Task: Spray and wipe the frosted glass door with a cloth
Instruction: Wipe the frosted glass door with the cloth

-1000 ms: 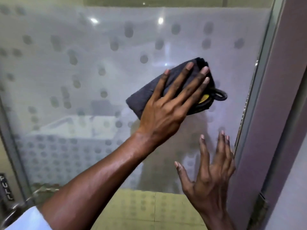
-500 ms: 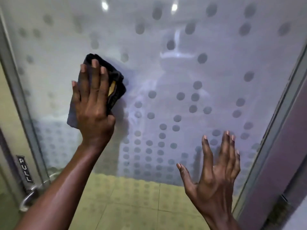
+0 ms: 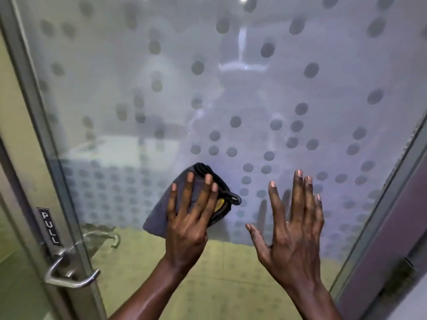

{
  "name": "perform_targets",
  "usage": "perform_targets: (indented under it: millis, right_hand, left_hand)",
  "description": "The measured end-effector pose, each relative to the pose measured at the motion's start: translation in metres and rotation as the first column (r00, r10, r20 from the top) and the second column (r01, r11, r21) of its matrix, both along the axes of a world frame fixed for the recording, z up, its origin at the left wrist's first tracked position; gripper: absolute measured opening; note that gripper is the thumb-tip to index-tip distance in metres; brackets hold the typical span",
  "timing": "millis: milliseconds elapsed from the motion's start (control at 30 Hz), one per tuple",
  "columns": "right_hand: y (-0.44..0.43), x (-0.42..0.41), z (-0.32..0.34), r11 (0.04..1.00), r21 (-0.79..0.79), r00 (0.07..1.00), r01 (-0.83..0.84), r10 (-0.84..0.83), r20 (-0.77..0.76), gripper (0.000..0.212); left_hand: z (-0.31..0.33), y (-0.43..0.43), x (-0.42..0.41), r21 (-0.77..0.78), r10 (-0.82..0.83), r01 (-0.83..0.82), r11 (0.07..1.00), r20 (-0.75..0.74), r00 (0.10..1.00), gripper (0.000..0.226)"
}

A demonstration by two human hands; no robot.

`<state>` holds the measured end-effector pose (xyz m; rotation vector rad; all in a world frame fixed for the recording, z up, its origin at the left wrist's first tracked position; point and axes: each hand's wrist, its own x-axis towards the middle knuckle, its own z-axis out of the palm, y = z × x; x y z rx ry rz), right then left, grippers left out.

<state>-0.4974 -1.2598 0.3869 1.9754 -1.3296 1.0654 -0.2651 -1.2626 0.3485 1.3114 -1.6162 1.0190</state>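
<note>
Left hand: fingers straight, flat on the cloth, pressing it to the frosted glass door. It's dropped from upper left to low centre, now just beside the right hand. Right: fingers spread wide, holding nothing; touching glass or not, can't tell. Wipe prob. into the bottom band now. Door handle sits well left.

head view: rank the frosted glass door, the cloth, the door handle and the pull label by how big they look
1. frosted glass door, fills most of the frame
2. cloth, even though it is partly under the left hand
3. door handle
4. PULL label, smallest
</note>
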Motion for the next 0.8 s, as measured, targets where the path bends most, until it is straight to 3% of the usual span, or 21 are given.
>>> perform_targets:
  millis: [67, 167, 200, 300, 400, 500, 600, 700, 800]
  right_hand:
    - [0.000, 0.002, -0.001, 1.000, -0.001, 1.000, 0.004, -0.004, 0.024, 0.094]
    - [-0.001, 0.003, -0.001, 1.000, -0.022, 0.998, -0.004, 0.006, 0.057, 0.090]
    - [-0.001, 0.004, -0.001, 1.000, -0.027, 0.998, -0.010, 0.012, 0.069, 0.089]
    - [-0.001, 0.008, -0.001, 0.999, -0.033, 0.994, -0.027, 0.030, 0.102, 0.086]
    - [0.002, 0.012, 0.000, 0.998, -0.048, 0.990, -0.036, 0.042, 0.132, 0.085]
    - [0.002, 0.016, 0.000, 0.997, -0.064, 0.987, -0.034, 0.043, 0.156, 0.084]
    - [0.002, 0.019, -0.001, 0.997, -0.072, 0.983, -0.030, 0.043, 0.180, 0.083]
    - [0.002, 0.020, 0.000, 0.997, -0.079, 0.983, -0.021, 0.035, 0.178, 0.082]
    - [0.002, 0.019, 0.000, 0.997, -0.075, 0.983, -0.012, 0.026, 0.180, 0.081]
  left_hand:
    - [0.006, 0.001, 0.006, 0.008, -0.023, 0.023, 1.000, 0.090, 0.996, 0.059]
    - [0.029, 0.003, 0.041, -0.063, -0.020, 0.031, 0.998, 0.165, 0.986, 0.053]
    - [0.038, 0.003, 0.058, -0.098, -0.001, 0.012, 0.995, 0.113, 0.994, 0.058]
    - [0.063, 0.002, 0.097, -0.158, 0.037, -0.073, 0.985, -0.218, 0.975, 0.109]
    - [0.070, 0.005, 0.088, -0.168, -0.058, 0.000, 0.986, -0.340, 0.939, 0.121]
    - [0.026, 0.004, 0.065, -0.101, -0.122, 0.104, 0.989, -0.186, 0.975, 0.103]
    - [-0.044, 0.005, 0.044, 0.071, -0.161, 0.154, 0.986, 0.107, 0.981, 0.073]
    - [-0.079, 0.008, 0.038, 0.184, -0.221, 0.170, 0.968, 0.304, 0.927, 0.062]
    - [-0.068, 0.006, 0.049, 0.205, -0.264, 0.186, 0.961, 0.478, 0.838, 0.068]
